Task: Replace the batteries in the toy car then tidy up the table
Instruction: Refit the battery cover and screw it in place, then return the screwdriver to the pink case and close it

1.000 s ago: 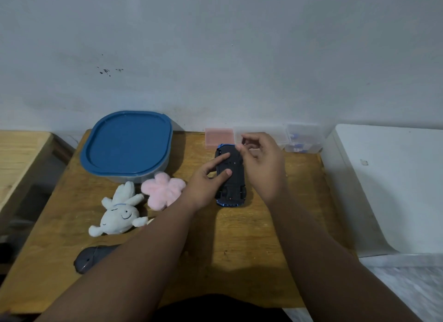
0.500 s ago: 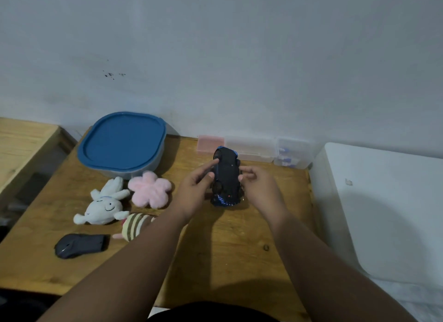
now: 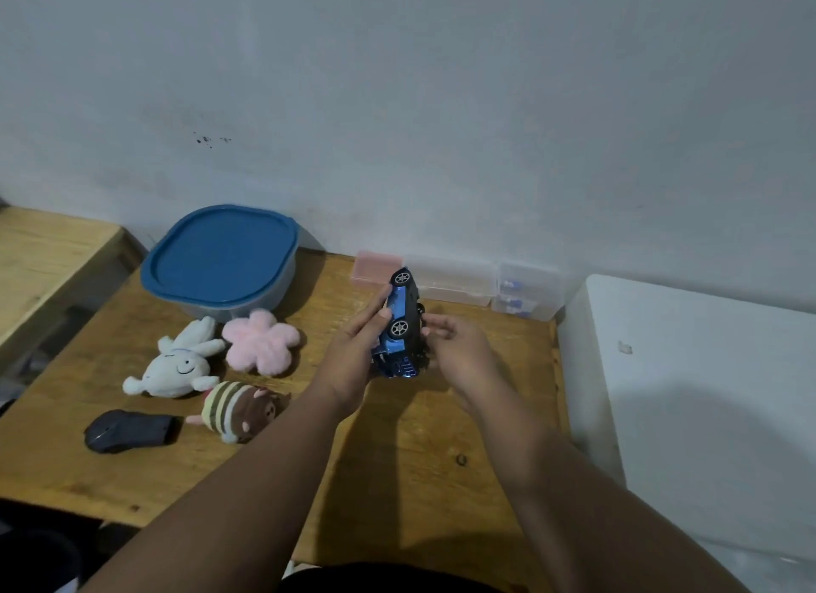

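The blue toy car with a black underside, which lay belly-up half a second ago, has been rolled onto its side, so its blue body and two silver-spoked wheels now face the camera. It is held between both hands over the middle of the wooden bench; whether its near end touches the wood cannot be told. The left hand presses straight fingers flat against the car's left side. The right hand has its fingers curled against the dark underside on the right.

Left of the car lie a pink fluffy flower plush, a white rabbit plush, a striped brown plush and a dark computer mouse. A blue-lidded plastic tub stands at the far left, with a small pink box and clear plastic boxes along the far wall.
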